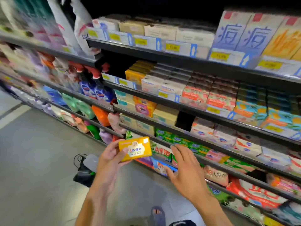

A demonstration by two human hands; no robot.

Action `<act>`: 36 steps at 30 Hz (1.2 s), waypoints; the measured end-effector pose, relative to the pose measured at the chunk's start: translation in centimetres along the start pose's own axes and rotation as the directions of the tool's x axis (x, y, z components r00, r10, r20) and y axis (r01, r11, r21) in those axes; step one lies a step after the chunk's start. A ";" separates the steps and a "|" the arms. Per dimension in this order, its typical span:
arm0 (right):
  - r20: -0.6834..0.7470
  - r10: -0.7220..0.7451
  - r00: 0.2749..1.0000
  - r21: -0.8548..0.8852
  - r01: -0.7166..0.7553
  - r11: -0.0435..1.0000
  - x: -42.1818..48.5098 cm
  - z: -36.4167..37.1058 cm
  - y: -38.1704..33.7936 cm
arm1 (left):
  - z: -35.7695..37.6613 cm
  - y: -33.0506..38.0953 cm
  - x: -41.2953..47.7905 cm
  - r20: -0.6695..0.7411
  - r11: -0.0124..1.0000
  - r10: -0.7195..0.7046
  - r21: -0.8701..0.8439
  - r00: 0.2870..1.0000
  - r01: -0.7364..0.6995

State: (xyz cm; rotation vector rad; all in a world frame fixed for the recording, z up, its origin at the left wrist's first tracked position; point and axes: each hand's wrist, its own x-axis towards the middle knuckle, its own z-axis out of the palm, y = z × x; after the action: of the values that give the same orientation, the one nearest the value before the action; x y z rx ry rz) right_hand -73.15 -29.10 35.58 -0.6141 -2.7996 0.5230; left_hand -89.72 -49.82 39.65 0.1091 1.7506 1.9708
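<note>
Your left hand [110,159] has the yellow soap box [134,148]. The box sits out at the fingertips, not deep in the palm. Your thumb lies across the left end of its front face and the other fingers go behind it (mostly hidden by the box). The label faces you and the box is tilted, right end a bit higher. It is up in the air in front of the lower shelves, just left of the green packs [179,141], and it touches no shelf.

Counts, left to right:
- 1 black bag [83,174] on the floor, just left of your left wrist.
- 1 soap box in hand.
- 2 hands in view, only the left one loaded.
- A stack of similar yellow-orange boxes [136,73] two shelves up, too blurred to count.
- 2 white boxes with a big blue character [244,34], side by side on the top shelf at right.

Fingers:
- Left hand pinches the box between thumb and fingers.
- Your right hand [185,168] has its fingers straight and spread, back of the hand toward you, holding nothing. It is just right of the box with a clear gap between them. Its fingertips are over the green packs; can't tell whether they touch.
</note>
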 end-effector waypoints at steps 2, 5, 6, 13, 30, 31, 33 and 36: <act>0.006 -0.016 1.000 -0.041 0.016 0.999 2.1 0.9 -1.6 | -1.9 0.7 1.8 -0.011 1.000 0.014 -0.027 1.000 -0.014; -0.008 -0.023 1.000 -0.034 0.022 0.999 4.8 2.1 -3.8 | -4.2 1.9 4.4 0.003 0.997 0.012 -0.076 1.000 -0.011; -0.020 -0.027 0.999 -0.035 0.026 0.999 5.7 2.6 -4.3 | -4.9 2.2 5.5 0.016 0.997 0.010 -0.078 1.000 -0.008; -0.061 -0.014 0.998 -0.043 0.012 0.999 13.1 4.4 -9.3 | -9.4 5.7 15.4 0.220 0.996 -0.016 -0.086 0.975 0.036; -0.293 -0.131 0.947 -0.399 0.003 0.917 26.1 1.1 -11.1 | -6.2 18.9 32.0 0.701 0.906 0.178 0.157 0.690 -0.393; -0.295 -0.141 0.945 -0.415 0.006 0.910 26.4 1.2 -10.8 | -5.7 19.1 32.5 0.710 0.891 0.192 0.164 0.678 -0.424; -0.312 -0.148 0.938 -0.450 -0.009 0.893 26.9 1.3 -10.4 | -4.7 19.3 33.4 0.715 0.867 0.215 0.174 0.665 -0.468; -0.338 -0.093 0.937 -0.455 -0.076 0.887 27.6 1.4 -9.8 | -3.4 18.9 34.9 0.684 0.824 0.263 0.207 0.680 -0.527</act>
State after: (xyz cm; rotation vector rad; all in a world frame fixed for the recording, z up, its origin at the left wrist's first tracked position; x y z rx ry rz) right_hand -101.54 -25.64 42.04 -0.7003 -2.5718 -0.2584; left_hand -127.32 -39.44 47.90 1.2617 1.6886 1.5152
